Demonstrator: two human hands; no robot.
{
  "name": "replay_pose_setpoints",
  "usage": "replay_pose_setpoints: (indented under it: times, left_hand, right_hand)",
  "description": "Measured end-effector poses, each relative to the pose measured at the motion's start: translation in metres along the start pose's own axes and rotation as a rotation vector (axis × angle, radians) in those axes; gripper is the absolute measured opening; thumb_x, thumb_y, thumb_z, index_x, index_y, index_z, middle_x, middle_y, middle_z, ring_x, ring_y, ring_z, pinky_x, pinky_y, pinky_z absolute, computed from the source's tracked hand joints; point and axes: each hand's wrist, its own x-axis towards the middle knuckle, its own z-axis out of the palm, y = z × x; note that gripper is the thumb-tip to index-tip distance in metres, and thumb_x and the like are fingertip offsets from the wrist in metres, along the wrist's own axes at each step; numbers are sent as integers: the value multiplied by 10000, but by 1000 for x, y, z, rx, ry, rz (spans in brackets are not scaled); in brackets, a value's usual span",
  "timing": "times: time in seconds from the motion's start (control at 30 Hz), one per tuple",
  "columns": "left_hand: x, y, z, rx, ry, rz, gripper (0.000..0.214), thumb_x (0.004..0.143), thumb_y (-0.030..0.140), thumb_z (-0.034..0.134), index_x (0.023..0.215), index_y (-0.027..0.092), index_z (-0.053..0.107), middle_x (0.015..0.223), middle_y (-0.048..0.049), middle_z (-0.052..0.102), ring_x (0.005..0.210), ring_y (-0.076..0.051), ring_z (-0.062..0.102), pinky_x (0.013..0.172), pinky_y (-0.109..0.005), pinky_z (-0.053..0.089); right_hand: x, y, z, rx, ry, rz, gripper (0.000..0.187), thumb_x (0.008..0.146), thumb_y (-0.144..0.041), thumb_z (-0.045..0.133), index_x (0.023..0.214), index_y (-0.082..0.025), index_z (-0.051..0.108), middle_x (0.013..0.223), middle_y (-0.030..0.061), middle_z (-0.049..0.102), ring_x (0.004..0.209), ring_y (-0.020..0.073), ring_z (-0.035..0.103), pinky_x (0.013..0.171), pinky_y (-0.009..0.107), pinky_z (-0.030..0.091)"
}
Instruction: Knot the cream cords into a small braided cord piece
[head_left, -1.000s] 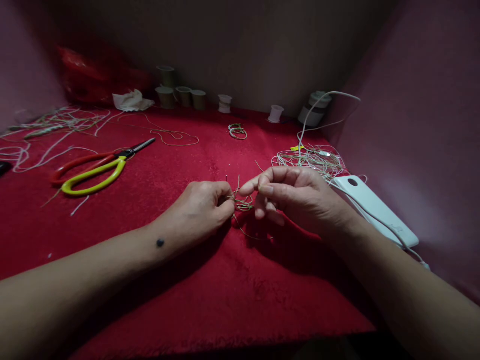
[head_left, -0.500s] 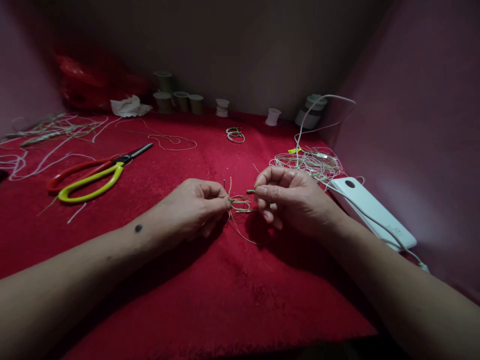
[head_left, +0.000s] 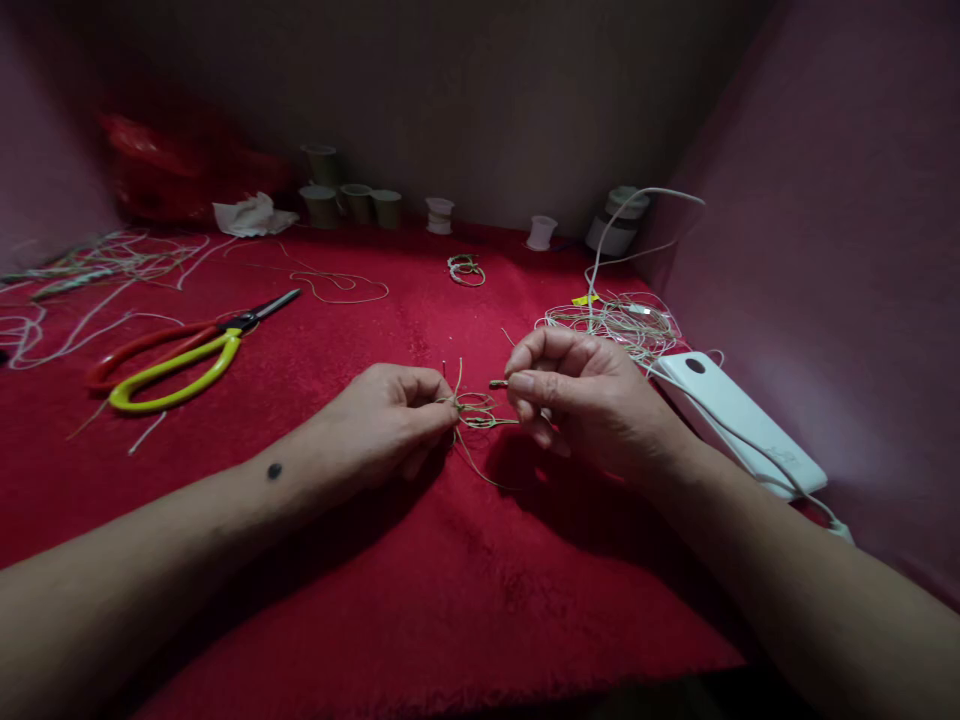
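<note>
My left hand (head_left: pixel 394 420) and my right hand (head_left: pixel 581 395) meet over the middle of the red cloth (head_left: pixel 420 580). Between them is a small knotted bundle of thin green and tan thread (head_left: pixel 476 410). The left hand's thumb and forefinger pinch the bundle's left side, and the rest of that hand is curled. A short thread end sticks out of the pinched fingertips of my right hand. A loose tail of thread trails toward me from the bundle.
Scissors (head_left: pixel 172 350) with red and yellow handles lie to the left. A tangle of pale thread (head_left: pixel 615 320) and a white flat device (head_left: pixel 739 420) with a cable lie at the right. Several spools (head_left: pixel 352 200) stand along the back wall. Loose cords (head_left: pixel 90 270) lie at far left.
The hands have drawn slightly apart, stretching the small thread bundle between them. The right hand's fingers have tightened on a thread end. The view has shifted a little.
</note>
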Motion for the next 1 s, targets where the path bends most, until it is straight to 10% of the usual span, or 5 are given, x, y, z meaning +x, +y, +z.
replay_pose_setpoints:
  times: [0.47, 0.63, 1.0]
  left_hand:
    - [1, -1, 0, -23, -7, 6, 168, 799, 204, 534, 633, 178, 532, 317, 79, 437, 259, -39, 291, 285, -132, 200]
    - [1, -5, -2, 22, -34, 99, 134, 775, 221, 544, 647, 182, 536, 341, 80, 458, 291, -46, 333, 308, -138, 214]
    - [3, -12, -3, 21, -71, 167, 85, 739, 232, 512, 678, 186, 548, 430, 69, 483, 355, -71, 404, 354, -174, 266]
  right_hand:
    - [5, -3, -6, -40, 110, -61, 123, 785, -197, 676, 808, -176, 557, 539, -67, 556, 384, 42, 440, 336, 163, 272]
    - [19, 1, -6, -368, 206, -2, 72, 814, -130, 575, 766, -168, 538, 503, -76, 500, 370, 40, 394, 363, 187, 264]
    - [40, -4, 13, -600, -65, 289, 266, 820, -382, 617, 674, -167, 559, 472, -58, 454, 380, 52, 322, 372, 218, 215]
